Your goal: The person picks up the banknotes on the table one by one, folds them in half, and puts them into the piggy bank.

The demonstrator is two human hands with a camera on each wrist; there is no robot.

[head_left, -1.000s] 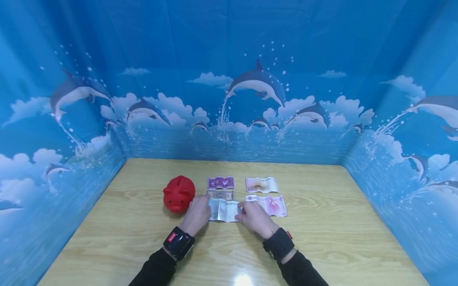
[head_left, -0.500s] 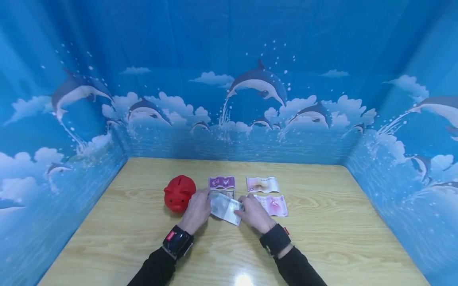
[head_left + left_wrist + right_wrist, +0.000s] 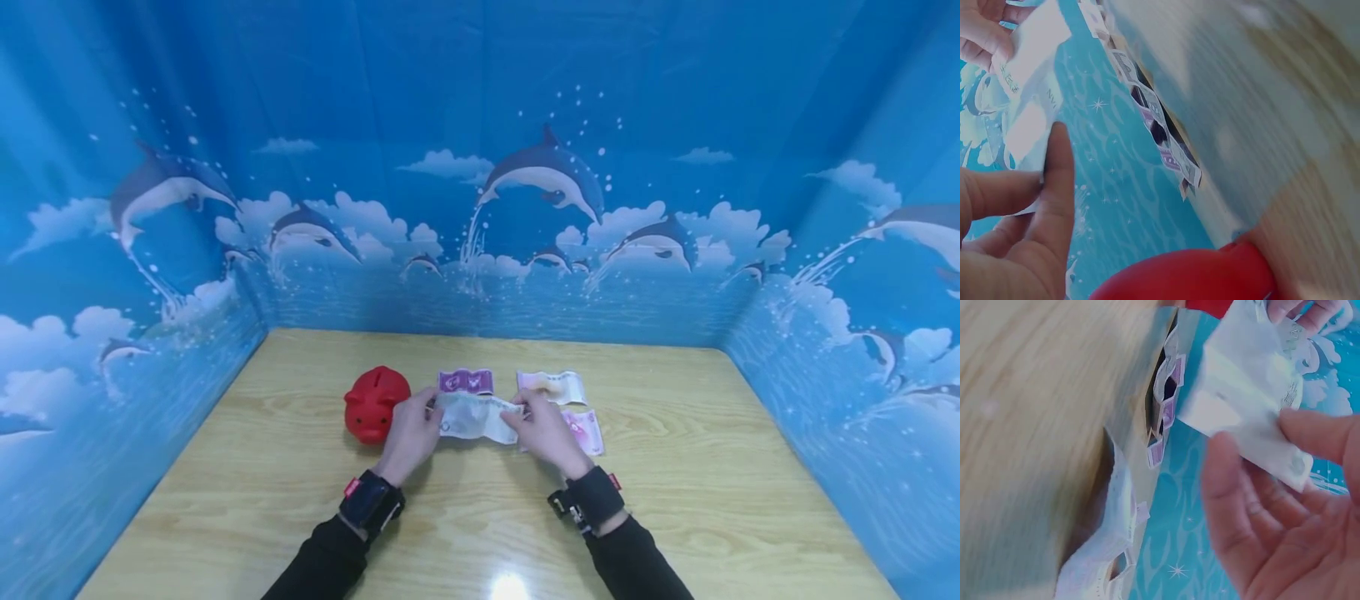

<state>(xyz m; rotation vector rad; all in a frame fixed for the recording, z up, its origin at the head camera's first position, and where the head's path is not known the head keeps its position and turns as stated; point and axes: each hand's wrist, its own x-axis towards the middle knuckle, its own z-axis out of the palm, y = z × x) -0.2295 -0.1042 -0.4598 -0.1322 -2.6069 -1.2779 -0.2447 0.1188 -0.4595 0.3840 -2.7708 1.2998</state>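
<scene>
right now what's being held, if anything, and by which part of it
A pale banknote, by its two ends: the left grip pinches one end and the right grip the other.

Red piggy bank [image 3: 377, 396] and dolphin-printed backdrop [image 3: 480, 58] around a pale wooden desk [image 3: 712, 475]

The piggy bank, slotted on top, stands nearer the desk's left edge than its right; a purple banknote [image 3: 465, 382] lies rippled toward the back edge, a cream-and-pink banknote [image 3: 555, 387] lies to its right, and a partly hidden pink banknote [image 3: 588, 433] lies just in front of that one, while the blue backdrop, with leaping dolphins [image 3: 543, 169] and white clouds [image 3: 369, 223], rises along the back, left and right edges.
</scene>
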